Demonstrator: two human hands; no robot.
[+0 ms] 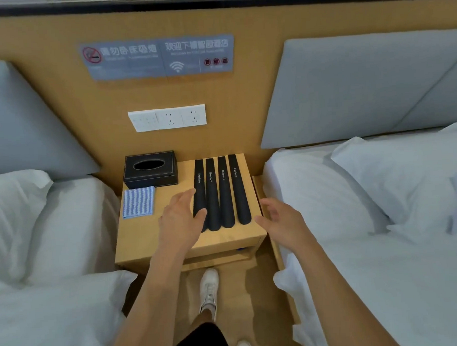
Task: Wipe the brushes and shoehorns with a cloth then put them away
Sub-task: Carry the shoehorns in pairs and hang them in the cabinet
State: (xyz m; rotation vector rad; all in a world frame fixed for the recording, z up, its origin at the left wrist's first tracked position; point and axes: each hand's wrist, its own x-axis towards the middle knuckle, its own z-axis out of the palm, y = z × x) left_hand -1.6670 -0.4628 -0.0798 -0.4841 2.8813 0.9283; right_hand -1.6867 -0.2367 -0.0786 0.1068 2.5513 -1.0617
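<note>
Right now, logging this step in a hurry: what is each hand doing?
Left hand: open, fingers spread, resting against the leftmost black plastic shoehorn, not gripping it.
Right hand: open, empty.

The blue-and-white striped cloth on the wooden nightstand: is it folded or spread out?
Folded: the blue-and-white striped cloth lies as a neat, compact square with slightly thick edges, in front of the black tissue box.

Head cam, looks fwd/down, nightstand [226, 238] close below

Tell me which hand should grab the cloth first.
Left. The left hand lies nearer the cloth, which sits at the nightstand's left; the right hand is beyond the shoehorns, at the right edge.
</note>
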